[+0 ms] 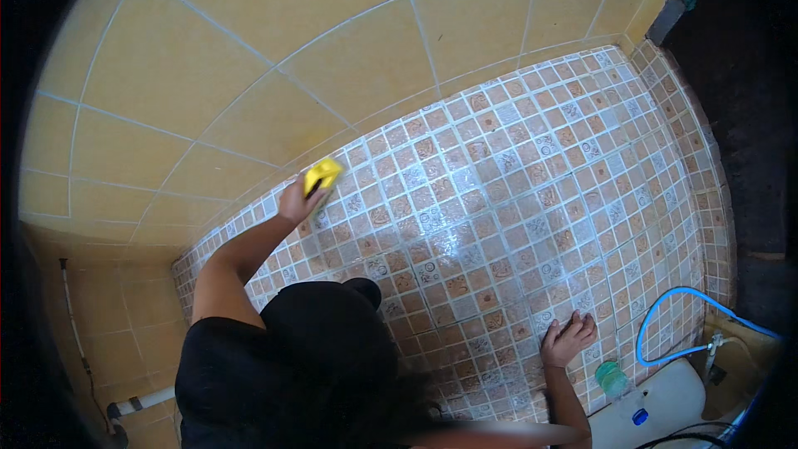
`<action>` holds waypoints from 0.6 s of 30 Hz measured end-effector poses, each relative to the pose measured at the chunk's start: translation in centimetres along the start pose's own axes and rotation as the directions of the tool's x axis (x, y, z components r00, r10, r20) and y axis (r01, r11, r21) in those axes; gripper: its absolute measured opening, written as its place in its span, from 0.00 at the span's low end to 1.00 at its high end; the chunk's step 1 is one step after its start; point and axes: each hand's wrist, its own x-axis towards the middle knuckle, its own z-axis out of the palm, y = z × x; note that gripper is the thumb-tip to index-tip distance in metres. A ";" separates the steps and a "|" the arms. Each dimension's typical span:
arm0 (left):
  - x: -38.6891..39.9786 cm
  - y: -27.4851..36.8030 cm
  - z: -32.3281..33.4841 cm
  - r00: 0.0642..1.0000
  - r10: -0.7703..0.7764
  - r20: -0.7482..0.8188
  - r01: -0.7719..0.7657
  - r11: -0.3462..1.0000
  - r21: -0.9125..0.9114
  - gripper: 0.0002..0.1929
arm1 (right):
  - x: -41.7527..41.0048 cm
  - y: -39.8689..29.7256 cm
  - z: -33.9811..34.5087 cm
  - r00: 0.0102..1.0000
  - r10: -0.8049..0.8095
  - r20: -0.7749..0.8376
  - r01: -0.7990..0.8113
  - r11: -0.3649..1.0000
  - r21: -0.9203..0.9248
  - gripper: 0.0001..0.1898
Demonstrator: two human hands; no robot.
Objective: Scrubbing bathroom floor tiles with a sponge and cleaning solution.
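My left hand (pixel 293 201) grips a yellow scrub brush (pixel 323 173) by its handle. The brush sits low beside the yellow tiled wall (pixel 336 62), over the edge of the mosaic-patterned tile floor (pixel 480 212); its bristles are hidden. Over at the lower right, my right hand (pixel 566 342) rests on the floor tiles with nothing in it, fingers somewhat spread. A green translucent container (pixel 611 378) stands a short way from that hand. Wet glare shows on the middle of the floor.
A blue hose (pixel 642 330) loops from a tap (pixel 714 342) at the right. Below it are a pale toilet tank or lid (pixel 676 393) and a small blue object (pixel 640 416). A raised tiled ledge (pixel 701 181) borders the right. A white pipe (pixel 153 399) is at lower left.
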 end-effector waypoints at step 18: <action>-2.2 33.3 7.8 0.134 0.534 0.835 -0.615 0.706 -0.353 0.27 | -0.1 0.1 0.0 0.999 0.031 0.018 -0.031 0.999 -0.035 0.27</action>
